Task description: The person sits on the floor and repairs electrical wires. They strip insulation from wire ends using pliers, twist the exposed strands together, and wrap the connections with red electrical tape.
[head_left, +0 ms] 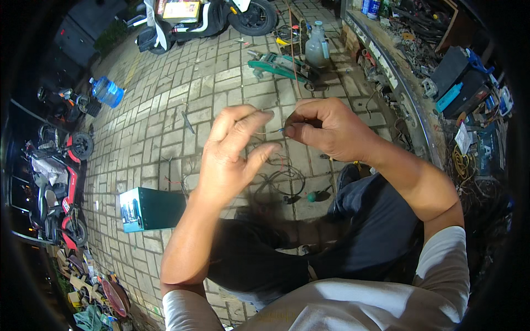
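Note:
My right hand (328, 128) pinches the end of a thin wire (268, 132) between thumb and fingertips. A small bluish bit shows at that pinch. My left hand (234, 146) is raised opposite it, thumb and fingers apart, with the wire's other end passing close to its fingers; contact there is hard to make out. On the paving below lie loops of dark cable (302, 182) and a tool with a round green handle (312, 196). A teal box (160, 209) stands left of my knees.
A green floor jack (276, 67) and a large glass jug (317, 47) stand ahead. A blue water bottle (107, 92), a red scooter (70, 190) and a parked white scooter (210, 22) are farther off. A cluttered shelf with dark batteries (461, 80) runs along the right.

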Available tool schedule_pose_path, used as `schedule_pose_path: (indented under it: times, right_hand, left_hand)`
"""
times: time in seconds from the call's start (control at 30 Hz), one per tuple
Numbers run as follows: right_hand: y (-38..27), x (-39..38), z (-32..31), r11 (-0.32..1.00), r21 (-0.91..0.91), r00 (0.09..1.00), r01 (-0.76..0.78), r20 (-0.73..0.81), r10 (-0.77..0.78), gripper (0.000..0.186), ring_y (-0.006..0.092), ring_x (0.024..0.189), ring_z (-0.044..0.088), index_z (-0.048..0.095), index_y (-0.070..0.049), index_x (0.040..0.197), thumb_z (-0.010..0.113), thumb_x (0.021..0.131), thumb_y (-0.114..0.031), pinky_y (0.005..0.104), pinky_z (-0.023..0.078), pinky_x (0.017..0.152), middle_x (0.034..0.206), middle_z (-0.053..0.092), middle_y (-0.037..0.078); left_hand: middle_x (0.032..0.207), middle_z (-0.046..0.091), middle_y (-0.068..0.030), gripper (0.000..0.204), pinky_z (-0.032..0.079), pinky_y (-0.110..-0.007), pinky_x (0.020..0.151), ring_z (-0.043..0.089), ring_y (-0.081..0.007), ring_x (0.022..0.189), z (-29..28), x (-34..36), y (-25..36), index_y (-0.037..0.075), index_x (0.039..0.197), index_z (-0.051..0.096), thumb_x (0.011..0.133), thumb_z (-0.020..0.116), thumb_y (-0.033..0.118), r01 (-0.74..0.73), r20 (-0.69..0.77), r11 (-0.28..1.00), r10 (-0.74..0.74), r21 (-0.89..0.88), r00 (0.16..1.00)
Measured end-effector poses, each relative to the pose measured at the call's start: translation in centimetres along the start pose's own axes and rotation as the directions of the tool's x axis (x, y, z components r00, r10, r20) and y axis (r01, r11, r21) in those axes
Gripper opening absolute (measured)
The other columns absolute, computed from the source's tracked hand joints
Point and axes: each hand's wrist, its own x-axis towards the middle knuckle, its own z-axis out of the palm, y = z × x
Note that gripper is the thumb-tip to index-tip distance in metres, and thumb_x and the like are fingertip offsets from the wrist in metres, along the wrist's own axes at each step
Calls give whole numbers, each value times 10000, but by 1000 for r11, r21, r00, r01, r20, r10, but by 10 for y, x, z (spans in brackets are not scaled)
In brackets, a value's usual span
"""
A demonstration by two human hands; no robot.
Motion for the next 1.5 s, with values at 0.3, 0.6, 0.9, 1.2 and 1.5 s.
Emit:
schedule_pose_path:
  times: [0.3, 0.6, 0.9, 1.2, 1.5]
  right_hand:
    - [-2, 3, 3, 972, -151, 982, 178, -36, -185, 179, 167, 627, 545, 652, 15, 856, 654, 794, -153, 304, 430, 576, 722, 584, 80]
    - [8, 3, 0, 911, -325, 963, 253, -9, -271, 198, 230, 691, 594, 665, 4, 869, 660, 801, -182, 339, 469, 627, 768, 610, 116]
    - [7, 8, -35, 944, -278, 970, -176, -213, 118, 161, 92, 511, 488, 688, -3, 866, 617, 862, -147, 263, 420, 477, 664, 604, 44]
    - [37, 23, -45, 916, 196, 911, -350, -155, 381, 181, 58, 455, 403, 631, 37, 881, 616, 892, -143, 210, 284, 399, 639, 533, 26]
    - [61, 1, -81, 846, 259, 854, -466, -115, 507, 154, 55, 486, 449, 591, 3, 863, 545, 919, -133, 206, 373, 423, 642, 518, 27]
  left_hand:
    - [732, 606, -98, 138, 453, -281, 584, 580, -211, 647, 5, -1, 0, 8, 828, 594, 875, 632, 133, 102, -1, 995, -102, 0, 995]
    - [542, 466, 24, 393, 316, -221, 472, 382, -56, 500, 16, -1, 9, 29, 688, 566, 945, 553, 327, 676, 229, 634, -643, -377, 731]
    - [574, 540, -4, 421, 379, -234, 549, 477, -80, 554, 1, -26, -89, 40, 657, 614, 863, 647, 405, 709, 16, 698, -712, -97, 703]
    - [1071, 634, -223, 485, 472, -402, 873, 599, -357, 1028, 48, -106, -326, 29, 1188, 582, 794, 667, 298, 617, 450, 605, -793, 503, 411]
    - [1120, 602, -189, 366, 471, -452, 882, 576, -366, 1031, 268, -213, -218, 37, 1110, 602, 825, 559, 262, 467, 640, 783, -613, 411, 463]
